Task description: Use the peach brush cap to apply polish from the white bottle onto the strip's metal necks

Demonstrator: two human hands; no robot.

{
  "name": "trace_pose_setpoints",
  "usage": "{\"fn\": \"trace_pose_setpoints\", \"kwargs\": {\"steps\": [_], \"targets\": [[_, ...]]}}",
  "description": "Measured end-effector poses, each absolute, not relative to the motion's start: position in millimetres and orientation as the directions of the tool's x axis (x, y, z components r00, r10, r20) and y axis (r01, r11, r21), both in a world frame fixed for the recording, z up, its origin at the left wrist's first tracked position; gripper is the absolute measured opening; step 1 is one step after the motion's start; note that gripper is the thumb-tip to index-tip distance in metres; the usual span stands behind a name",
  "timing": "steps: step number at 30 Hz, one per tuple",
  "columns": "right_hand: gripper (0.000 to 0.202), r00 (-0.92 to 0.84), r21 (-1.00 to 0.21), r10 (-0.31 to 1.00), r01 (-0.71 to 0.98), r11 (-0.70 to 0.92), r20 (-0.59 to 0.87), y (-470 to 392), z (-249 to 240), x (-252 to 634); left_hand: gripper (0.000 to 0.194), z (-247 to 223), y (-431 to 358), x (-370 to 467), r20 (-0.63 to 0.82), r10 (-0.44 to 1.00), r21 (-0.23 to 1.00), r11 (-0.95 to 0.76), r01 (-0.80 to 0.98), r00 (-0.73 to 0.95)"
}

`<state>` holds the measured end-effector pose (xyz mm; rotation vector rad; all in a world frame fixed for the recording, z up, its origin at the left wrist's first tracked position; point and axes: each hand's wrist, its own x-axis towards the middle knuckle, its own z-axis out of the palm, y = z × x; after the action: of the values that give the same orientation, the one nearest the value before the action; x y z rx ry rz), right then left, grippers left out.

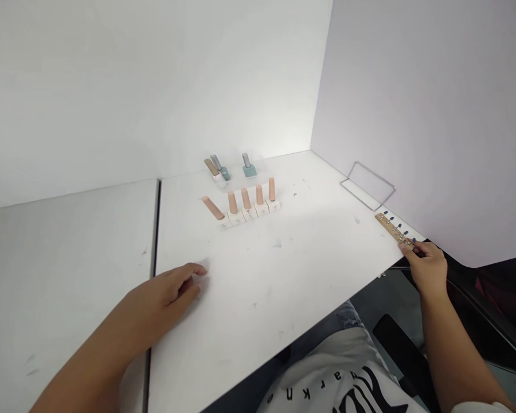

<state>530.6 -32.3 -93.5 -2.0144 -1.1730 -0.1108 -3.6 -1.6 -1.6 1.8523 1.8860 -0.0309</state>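
My right hand grips the near end of a narrow wooden strip at the table's right edge. Small metal clips and several dark blue nail tips run along that strip. Palm down on the white table, my left hand has its thumb and fingers apart with nothing between them. Beyond it stands a row of several white nail polish bottles with peach caps. The leftmost cap leans to the left, while the others are upright.
Near the back wall are teal nail polish bottles with grey caps and a white one with a tan cap. A bent wire frame stands against the right partition. A dark seam divides the table.
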Motion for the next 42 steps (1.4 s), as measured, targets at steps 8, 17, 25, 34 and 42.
{"fn": "trace_pose_setpoints", "kwargs": {"steps": [8,17,25,34,42], "targets": [[0.036,0.618,-0.629,0.666,0.726,-0.279,0.418,-40.6,-87.9,524.1,0.049,6.3,-6.5,4.2,-0.343,0.937,0.341,0.055,0.938,0.070],[0.038,0.597,-0.607,0.687,0.744,-0.280,0.415,-35.0,-81.0,517.3,0.049,7.4,-2.1,0.3,-0.400,0.910,0.330,0.038,0.943,0.104],[0.040,0.540,-0.567,0.730,0.784,-0.253,0.420,-28.0,-81.3,509.7,0.048,7.0,-1.8,-0.7,-0.404,0.910,0.318,0.038,0.947,0.099],[0.043,0.515,-0.474,0.784,0.817,-0.327,0.347,-14.9,-73.6,504.4,0.047,7.5,-3.3,-1.1,-0.385,0.915,0.331,0.020,0.943,0.116],[0.045,0.521,-0.456,0.791,0.817,-0.353,0.320,-1.2,-74.8,516.5,0.049,8.8,-2.8,2.3,-0.389,0.917,0.338,0.048,0.940,0.093]]}}
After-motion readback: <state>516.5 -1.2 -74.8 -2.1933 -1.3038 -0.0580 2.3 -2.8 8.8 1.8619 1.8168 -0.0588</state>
